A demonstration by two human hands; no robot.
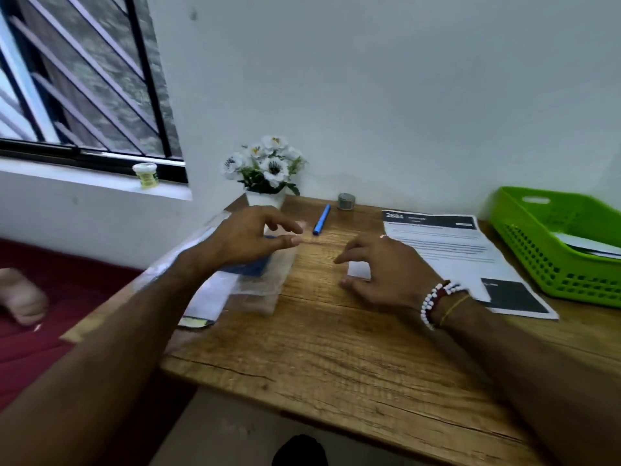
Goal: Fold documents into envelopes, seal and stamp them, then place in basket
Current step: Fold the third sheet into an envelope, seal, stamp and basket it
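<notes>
My left hand (pixel 250 235) hovers with fingers spread over a pile of clear plastic sleeves and white envelopes (pixel 215 294) at the table's left side, holding nothing that I can see. A dark blue item (pixel 250 269) lies in that pile, just under the hand. My right hand (pixel 379 267) rests over the middle of the wooden table (pixel 336 358), fingers curled above a small white paper piece (pixel 359 270); whether it grips the piece is unclear. Printed documents (pixel 447 250) lie to the right. The green basket (pixel 551 274) stands at the far right with white envelopes inside.
A blue pen (pixel 322 219) and a small grey cylinder (pixel 346 201) lie near the back wall. A white pot of white flowers (pixel 265 173) stands at the back left. A small jar (pixel 145 174) sits on the window sill. A red surface (pixel 40 331) lies left of the table.
</notes>
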